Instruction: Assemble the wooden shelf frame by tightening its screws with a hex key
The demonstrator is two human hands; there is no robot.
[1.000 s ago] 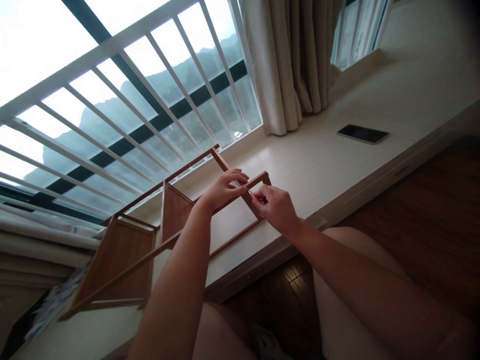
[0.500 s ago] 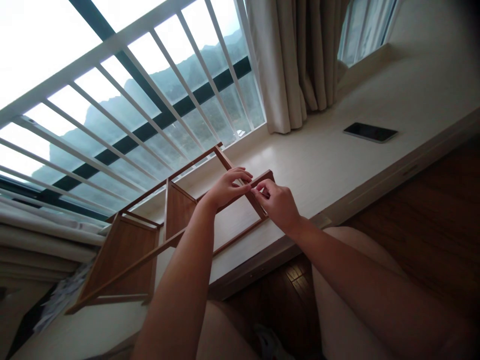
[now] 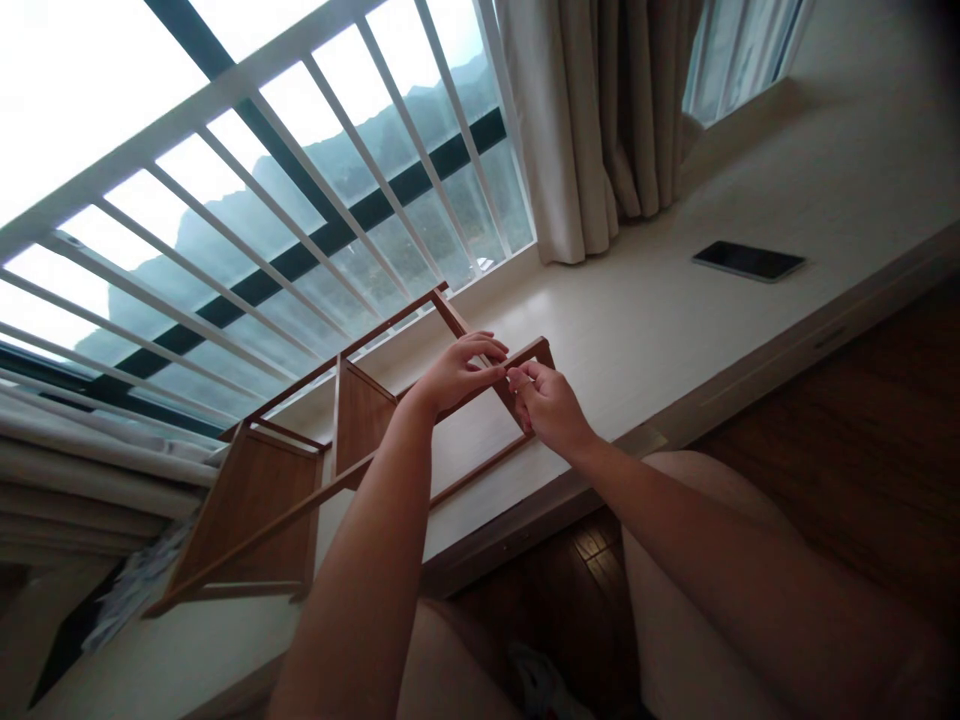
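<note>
A brown wooden shelf frame (image 3: pixel 255 500) with slatless panels and thin rails lies on its side on the white window ledge (image 3: pixel 622 330). My left hand (image 3: pixel 463 370) is laid over its upper rail near the right end, fingers across the far side and thumb along the near side. Just right of it, my right hand (image 3: pixel 546 405) is closed in a pinch against the crosspiece near that end. Whatever sits between its fingertips is too small or hidden to make out. The two hands nearly touch at the thumb and fingertips.
A black phone (image 3: pixel 748 261) lies on the ledge to the right. Behind the frame stand a white railing (image 3: pixel 300 50) and window, with a beige curtain (image 3: pixel 570 130) beside them. Another curtain (image 3: pixel 97 470) hangs at left. Below the ledge is a dark wooden floor (image 3: pixel 847 430).
My right hand's fingers have curled in more tightly and turned at the crosspiece. My left hand keeps its place on the rail. The view has shifted slightly.
</note>
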